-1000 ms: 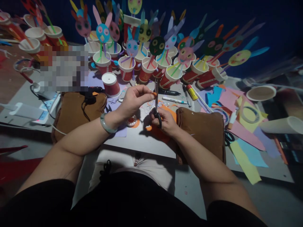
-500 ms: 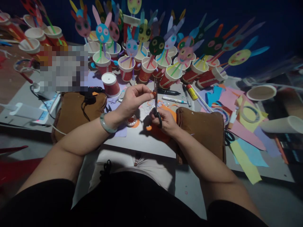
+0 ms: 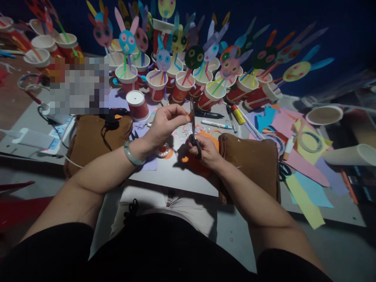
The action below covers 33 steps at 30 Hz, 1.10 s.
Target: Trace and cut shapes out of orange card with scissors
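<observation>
Between the thumb and fingers of my left hand [image 3: 167,123] is pinched a small piece of orange paper [image 3: 189,117]. My right hand [image 3: 207,150] grips black-handled scissors [image 3: 193,131], blades pointing up and away from me. The blades stand right at the orange paper; whether they bite into it I cannot tell. On the table below lie a small orange paper bit [image 3: 185,159], a larger orange sheet [image 3: 199,166] partly under my right hand, and a round reel-like thing [image 3: 163,150] on an orange disc.
Behind my hands stand several red paper cups [image 3: 180,92] bearing paper rabbit heads on straws. An upturned cup [image 3: 137,105] is at the left. Brown cushions [image 3: 249,164] flank my forearms. Pens [image 3: 216,124], coloured paper scraps [image 3: 283,121] and a tape roll [image 3: 310,141] lie to the right.
Both hands stay in nearly the same place. The scissor blades look slightly more apart than before; the orange paper remains in my left fingers.
</observation>
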Motion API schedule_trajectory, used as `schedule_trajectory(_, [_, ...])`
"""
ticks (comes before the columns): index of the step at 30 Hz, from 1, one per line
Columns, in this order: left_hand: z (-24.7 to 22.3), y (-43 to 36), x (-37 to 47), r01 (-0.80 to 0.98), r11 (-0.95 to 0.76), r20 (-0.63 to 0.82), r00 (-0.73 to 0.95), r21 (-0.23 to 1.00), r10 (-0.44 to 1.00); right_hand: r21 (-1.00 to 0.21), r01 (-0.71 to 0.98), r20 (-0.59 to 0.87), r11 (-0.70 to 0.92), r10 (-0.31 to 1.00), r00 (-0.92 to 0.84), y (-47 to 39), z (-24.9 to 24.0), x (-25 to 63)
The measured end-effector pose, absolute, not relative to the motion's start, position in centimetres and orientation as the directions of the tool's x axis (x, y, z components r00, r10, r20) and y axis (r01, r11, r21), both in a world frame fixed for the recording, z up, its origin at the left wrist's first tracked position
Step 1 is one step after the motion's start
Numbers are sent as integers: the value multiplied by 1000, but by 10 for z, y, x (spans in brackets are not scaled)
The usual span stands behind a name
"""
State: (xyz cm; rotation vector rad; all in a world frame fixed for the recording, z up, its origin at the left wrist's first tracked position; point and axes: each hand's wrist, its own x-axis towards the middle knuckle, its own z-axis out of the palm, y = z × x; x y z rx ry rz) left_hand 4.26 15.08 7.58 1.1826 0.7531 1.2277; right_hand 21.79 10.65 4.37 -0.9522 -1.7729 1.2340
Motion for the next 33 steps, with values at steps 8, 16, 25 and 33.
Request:
schedule_trajectory(8, [79,149,45,-249,-47,100,206,967,973,-985,90,110,146,939,-327,106,41,219])
schedule_trajectory(16, [74,150,48,-161,0,52,319,987,946,-992,-63,115,108,987,-109,109,45,220])
schedule_trajectory(25, [72,148,48,7,-2,-1,411,1000,912,-993,-91,77,74,997,-30,111,41,222])
schedule_trajectory(33, [74,147,50,3,-20,17,431,1000,902,-997,-48,69,66,997,-47,110,40,222])
